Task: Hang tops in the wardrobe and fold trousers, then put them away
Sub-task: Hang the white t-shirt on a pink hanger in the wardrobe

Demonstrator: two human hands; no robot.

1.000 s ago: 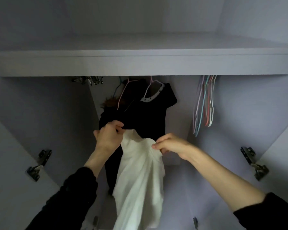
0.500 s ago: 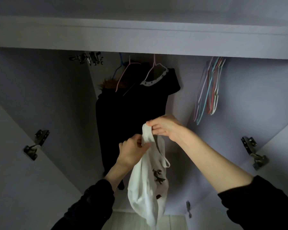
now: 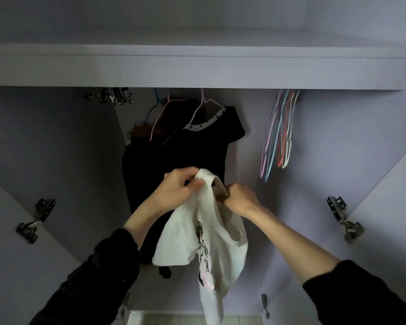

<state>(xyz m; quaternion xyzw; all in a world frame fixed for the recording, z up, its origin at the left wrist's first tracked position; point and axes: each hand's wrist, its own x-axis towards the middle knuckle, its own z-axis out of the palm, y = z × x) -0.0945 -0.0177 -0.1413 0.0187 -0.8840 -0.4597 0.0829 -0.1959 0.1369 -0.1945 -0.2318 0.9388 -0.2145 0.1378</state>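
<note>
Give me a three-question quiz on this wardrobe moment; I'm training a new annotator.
1. True or false: both hands hold the white top.
2. The empty hangers hang on which side of the black tops? A) left B) right
3. Fill in: the white top is not yet on a ____.

Key: 1 true: left hand and right hand each have a grip on it. 2 B. 3 hanger.

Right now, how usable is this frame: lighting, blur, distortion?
Head view: dim and bluish; the black tops lose detail in shadow; the white top and hands read clearly; wide-angle bends the shelf edge; the door hinges look slightly soft.
</note>
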